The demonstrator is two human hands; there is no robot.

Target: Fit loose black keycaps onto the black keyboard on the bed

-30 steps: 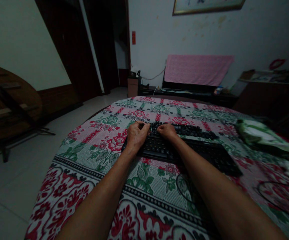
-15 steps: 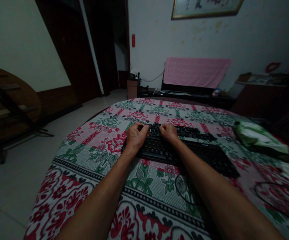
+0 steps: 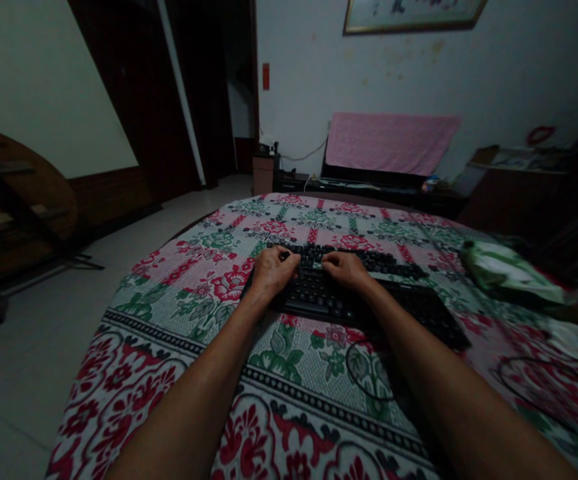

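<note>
A black keyboard (image 3: 419, 308) lies slantwise on the flowered cloth of a round table (image 3: 179, 313). Behind it runs a row of dark key-like pieces (image 3: 383, 261); I cannot tell whether they are loose. My left hand (image 3: 273, 272) is curled over the keyboard's far left corner, fingers closed on its edge. My right hand (image 3: 347, 270) rests just beside it on the upper key rows, fingers bent down and pressed together. Whatever they pinch is too small and dark to name.
A green and white bag (image 3: 506, 272) lies at the table's right. A dark cable (image 3: 543, 373) loops on the cloth near the right edge. Beyond are a pink-covered cabinet (image 3: 391, 141), a folded wooden table (image 3: 13, 200) at left, and tiled floor (image 3: 43, 347).
My right hand has slid a little right and toward me along the keys. My left hand stays on the keyboard's corner. The view has shifted slightly.
</note>
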